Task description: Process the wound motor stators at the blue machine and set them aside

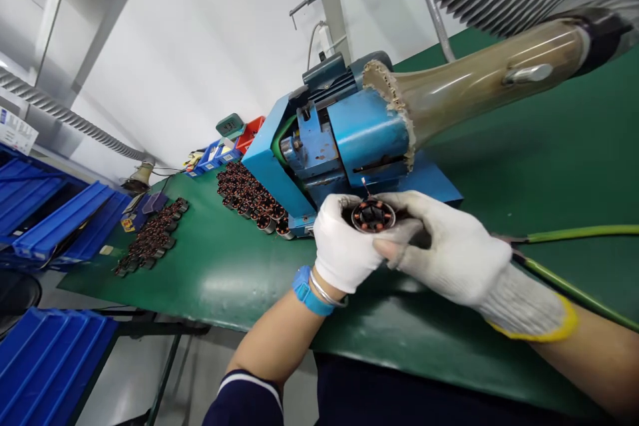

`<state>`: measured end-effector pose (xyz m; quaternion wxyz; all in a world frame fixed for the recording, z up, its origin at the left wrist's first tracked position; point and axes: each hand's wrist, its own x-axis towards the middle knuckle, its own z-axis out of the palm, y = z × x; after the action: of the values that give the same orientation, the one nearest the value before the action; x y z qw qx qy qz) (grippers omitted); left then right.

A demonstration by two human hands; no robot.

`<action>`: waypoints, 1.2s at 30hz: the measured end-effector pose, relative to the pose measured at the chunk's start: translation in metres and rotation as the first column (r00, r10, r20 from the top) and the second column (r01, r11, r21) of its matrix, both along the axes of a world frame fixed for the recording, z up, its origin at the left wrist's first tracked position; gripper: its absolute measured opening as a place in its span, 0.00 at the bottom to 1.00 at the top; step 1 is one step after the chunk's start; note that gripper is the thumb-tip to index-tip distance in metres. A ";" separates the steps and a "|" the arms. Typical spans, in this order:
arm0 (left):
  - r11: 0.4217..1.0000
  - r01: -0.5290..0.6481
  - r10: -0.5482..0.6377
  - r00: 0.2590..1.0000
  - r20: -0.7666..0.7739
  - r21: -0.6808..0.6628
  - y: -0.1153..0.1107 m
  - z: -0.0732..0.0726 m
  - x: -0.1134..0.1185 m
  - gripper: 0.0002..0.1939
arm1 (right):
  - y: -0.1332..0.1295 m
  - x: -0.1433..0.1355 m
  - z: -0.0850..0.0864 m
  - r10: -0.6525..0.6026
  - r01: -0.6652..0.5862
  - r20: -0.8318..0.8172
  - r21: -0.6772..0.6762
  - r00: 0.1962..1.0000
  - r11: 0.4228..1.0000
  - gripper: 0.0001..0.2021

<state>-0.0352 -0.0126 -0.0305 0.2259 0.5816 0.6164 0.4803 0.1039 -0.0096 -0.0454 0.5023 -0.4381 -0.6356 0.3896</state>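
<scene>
Between my gloved hands is a round motor stator (373,215), a metal ring with copper windings and a dark middle, its open face turned up toward me. A thin lead sticks up from its far side. My left hand (342,239), in a white glove, is wrapped round the stator's left and near side. From the right, my right hand (444,243) grips it with fingers behind and thumb in front; a bare thumb tip shows through the glove. Both hands are just in front of a blue machine (369,133) with a motor on its back.
Several stators (249,196) are massed left of the machine, and another cluster (154,236) lies farther left. A brownish duct (464,86) leads right from the machine. Green-yellow cables or grips (574,234) lie at right on the green table (210,279). Blue trays (54,359) stand at left.
</scene>
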 end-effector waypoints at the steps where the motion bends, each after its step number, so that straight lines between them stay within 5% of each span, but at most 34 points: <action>1: 1.000 0.012 -0.012 1.000 0.017 0.029 -0.005 -0.007 -0.003 0.29 | -0.004 0.000 -0.001 0.023 -0.024 0.027 0.054 0.999 0.998 0.28; 6: 0.997 0.071 -0.070 0.992 0.110 -0.004 -0.010 -0.022 -0.009 0.32 | -0.010 -0.001 -0.003 0.019 -0.047 0.144 0.193 0.989 0.980 0.23; 10: 0.949 0.302 -0.269 0.927 0.263 -0.094 -0.006 -0.014 -0.010 0.34 | -0.008 0.000 -0.006 -0.095 0.049 0.149 0.289 0.984 0.956 0.13; 12: 0.894 0.429 -0.371 0.872 0.320 -0.132 -0.007 -0.006 -0.012 0.32 | -0.007 0.001 -0.005 -0.119 0.085 0.129 0.241 0.985 0.967 0.09; 14: 0.866 0.476 -0.404 0.848 0.343 -0.154 -0.009 0.001 -0.015 0.27 | -0.005 0.002 -0.002 -0.107 0.105 0.026 0.052 0.994 0.993 0.08; 17: 0.910 0.389 -0.323 0.882 0.343 -0.143 -0.012 0.002 -0.016 0.25 | 0.004 0.007 0.003 -0.169 0.077 -0.332 -0.273 0.928 0.959 0.15; 20: 0.958 0.267 -0.220 0.916 0.335 -0.102 -0.014 -0.005 -0.015 0.25 | 0.013 0.009 0.002 -0.284 0.094 -0.586 -0.332 0.759 0.939 0.21; 23: 0.967 0.249 -0.213 0.911 0.352 -0.058 -0.013 -0.012 -0.015 0.29 | 0.014 0.004 -0.007 -0.276 0.103 -0.523 -0.336 0.807 0.936 0.20; 28: 0.941 0.338 -0.287 0.833 0.473 -0.024 -0.005 -0.015 -0.013 0.33 | 0.002 -0.011 -0.019 -0.056 0.005 -0.258 -0.197 0.964 0.980 0.30; 36: 0.981 0.188 -0.163 0.926 0.341 -0.042 0.019 -0.002 0.009 0.27 | 0.020 -0.009 0.004 -0.095 0.059 -0.255 -0.144 0.962 0.988 0.22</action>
<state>-0.0257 0.0062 -0.0328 0.3910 0.5352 0.5316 0.5273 0.0947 0.0100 -0.0410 0.5655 -0.4404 -0.5186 0.4663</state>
